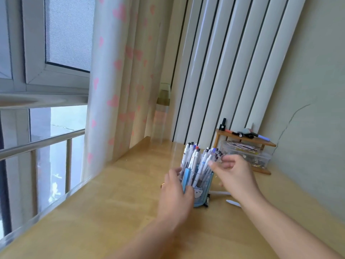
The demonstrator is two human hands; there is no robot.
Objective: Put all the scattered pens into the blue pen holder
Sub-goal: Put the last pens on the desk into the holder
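Note:
The blue pen holder (202,187) stands on the wooden desk (115,212), packed with several white pens (197,157) pointing up. My left hand (175,195) wraps around the holder's left side and grips it. My right hand (233,174) is at the upper right of the holder, fingertips touching the pen tops; whether it pinches one is blurred. Two white pens lie on the desk to the right of the holder: one (219,193) just behind my right wrist and another (233,202) nearer me. A small dark item (208,200) sits at the holder's base.
A small wooden shelf (246,140) with markers and a black bottle stands at the back right, over a clear plastic box (246,152) of bits. A heart-print curtain (119,81) hangs on the left, beside the window and railing.

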